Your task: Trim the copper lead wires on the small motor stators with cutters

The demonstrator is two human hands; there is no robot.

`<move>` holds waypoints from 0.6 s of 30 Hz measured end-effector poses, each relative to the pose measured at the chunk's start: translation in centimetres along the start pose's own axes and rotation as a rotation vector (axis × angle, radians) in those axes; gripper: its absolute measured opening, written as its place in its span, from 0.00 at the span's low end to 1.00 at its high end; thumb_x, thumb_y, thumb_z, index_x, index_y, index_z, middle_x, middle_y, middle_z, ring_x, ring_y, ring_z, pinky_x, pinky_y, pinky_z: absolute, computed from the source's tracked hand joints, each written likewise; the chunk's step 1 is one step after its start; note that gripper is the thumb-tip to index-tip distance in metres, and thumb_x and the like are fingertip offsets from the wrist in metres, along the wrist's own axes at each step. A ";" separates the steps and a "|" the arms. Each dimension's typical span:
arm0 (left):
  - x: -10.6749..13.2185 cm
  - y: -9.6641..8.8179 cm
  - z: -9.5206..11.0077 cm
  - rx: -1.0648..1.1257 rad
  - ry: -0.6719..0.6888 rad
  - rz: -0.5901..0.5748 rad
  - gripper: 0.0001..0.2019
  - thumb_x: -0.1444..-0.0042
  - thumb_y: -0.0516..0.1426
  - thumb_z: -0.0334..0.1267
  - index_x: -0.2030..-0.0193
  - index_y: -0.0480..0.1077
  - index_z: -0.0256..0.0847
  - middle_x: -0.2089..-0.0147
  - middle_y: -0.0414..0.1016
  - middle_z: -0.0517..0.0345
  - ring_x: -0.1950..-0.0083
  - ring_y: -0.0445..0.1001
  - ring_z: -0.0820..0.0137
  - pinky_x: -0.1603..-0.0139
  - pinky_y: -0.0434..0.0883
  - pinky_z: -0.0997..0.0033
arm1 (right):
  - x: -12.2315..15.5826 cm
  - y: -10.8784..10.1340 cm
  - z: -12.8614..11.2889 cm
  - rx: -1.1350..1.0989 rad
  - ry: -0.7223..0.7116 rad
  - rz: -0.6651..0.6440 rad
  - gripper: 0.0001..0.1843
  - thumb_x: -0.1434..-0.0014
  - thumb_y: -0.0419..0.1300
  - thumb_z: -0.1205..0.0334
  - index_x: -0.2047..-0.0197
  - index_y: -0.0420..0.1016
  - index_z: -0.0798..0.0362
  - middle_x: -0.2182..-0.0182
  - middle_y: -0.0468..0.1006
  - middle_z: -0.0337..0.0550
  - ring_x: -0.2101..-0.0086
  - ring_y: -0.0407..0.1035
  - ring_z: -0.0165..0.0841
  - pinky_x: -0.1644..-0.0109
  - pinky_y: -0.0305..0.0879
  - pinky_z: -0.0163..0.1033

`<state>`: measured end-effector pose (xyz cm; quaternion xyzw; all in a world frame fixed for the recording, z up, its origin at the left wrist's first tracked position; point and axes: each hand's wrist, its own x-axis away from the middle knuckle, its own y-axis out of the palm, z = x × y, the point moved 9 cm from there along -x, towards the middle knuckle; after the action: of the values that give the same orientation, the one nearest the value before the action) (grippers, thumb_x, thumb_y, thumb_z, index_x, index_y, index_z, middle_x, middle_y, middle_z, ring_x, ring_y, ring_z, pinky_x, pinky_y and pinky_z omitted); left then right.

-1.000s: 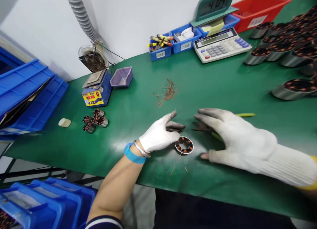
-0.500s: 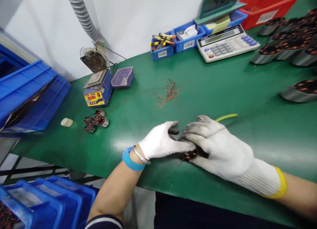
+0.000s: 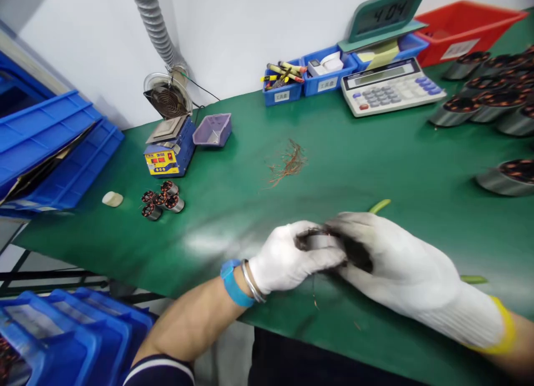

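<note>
Over the front of the green bench, my gloved left hand (image 3: 287, 258) is closed around a motor stator (image 3: 323, 241), thumb in front and fingers behind. The stator's metal side shows between the fingers, and a thin wire end hangs beneath it. My gloved right hand (image 3: 396, 263), blurred by motion, has its fingers curled at the stator's right end, with darkened fingertips touching it. Behind and under that hand, a green tool handle (image 3: 379, 206) and another green end (image 3: 473, 278) show; the rest of the tool is hidden.
Loose copper wire clippings (image 3: 290, 162) lie mid-bench. Several small stators (image 3: 162, 201) stand left, near a blue solder pot (image 3: 169, 149) and a purple tray (image 3: 212, 131). Larger stators (image 3: 454, 110), a calculator (image 3: 392, 88) and a red bin (image 3: 471, 30) occupy the right. Blue crates (image 3: 58, 152) flank the bench.
Both hands have come up slightly off the bench and turned the stator, so its metal side now shows. A second green end has come into sight beneath the right wrist.
</note>
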<state>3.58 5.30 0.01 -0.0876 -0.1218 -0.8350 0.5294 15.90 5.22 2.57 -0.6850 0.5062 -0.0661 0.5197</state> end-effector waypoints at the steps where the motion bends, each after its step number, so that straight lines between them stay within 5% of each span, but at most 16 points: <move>1: 0.0 -0.2 0.1 0.006 0.018 0.019 0.16 0.50 0.68 0.44 0.59 0.75 0.36 0.64 0.77 0.56 0.63 0.74 0.69 0.55 0.73 0.68 | 0.1 0.0 0.5 -0.038 0.046 -0.036 0.25 0.47 0.60 0.60 0.44 0.69 0.49 0.51 0.78 0.50 0.54 0.77 0.42 0.51 0.78 0.46; 4: 0.0 -0.4 0.3 -0.019 0.074 0.042 0.20 0.51 0.68 0.45 0.53 0.76 0.37 0.56 0.79 0.53 0.55 0.76 0.65 0.49 0.73 0.66 | 0.6 0.2 1.7 -0.181 0.161 -0.123 0.35 0.48 0.66 0.50 0.38 0.65 0.44 0.45 0.75 0.48 0.51 0.76 0.43 0.53 0.80 0.44; 8: 0.1 -0.2 0.4 -0.021 0.096 0.033 0.21 0.49 0.66 0.44 0.51 0.75 0.36 0.55 0.79 0.50 0.53 0.77 0.62 0.48 0.74 0.65 | 0.5 0.0 2.7 -0.310 0.305 -0.085 0.28 0.46 0.63 0.40 0.46 0.72 0.46 0.48 0.77 0.50 0.50 0.75 0.46 0.50 0.78 0.50; 18: 0.5 0.0 1.4 -0.098 0.217 0.024 0.19 0.45 0.65 0.44 0.49 0.74 0.38 0.47 0.78 0.48 0.46 0.77 0.60 0.40 0.73 0.60 | 0.5 0.1 2.5 -0.528 0.364 -0.002 0.25 0.42 0.60 0.42 0.48 0.74 0.49 0.50 0.77 0.53 0.51 0.75 0.44 0.46 0.76 0.51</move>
<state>3.39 5.33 1.47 -0.0240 -0.0216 -0.8382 0.5444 17.59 6.48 1.14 -0.7735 0.5900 -0.0544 0.2251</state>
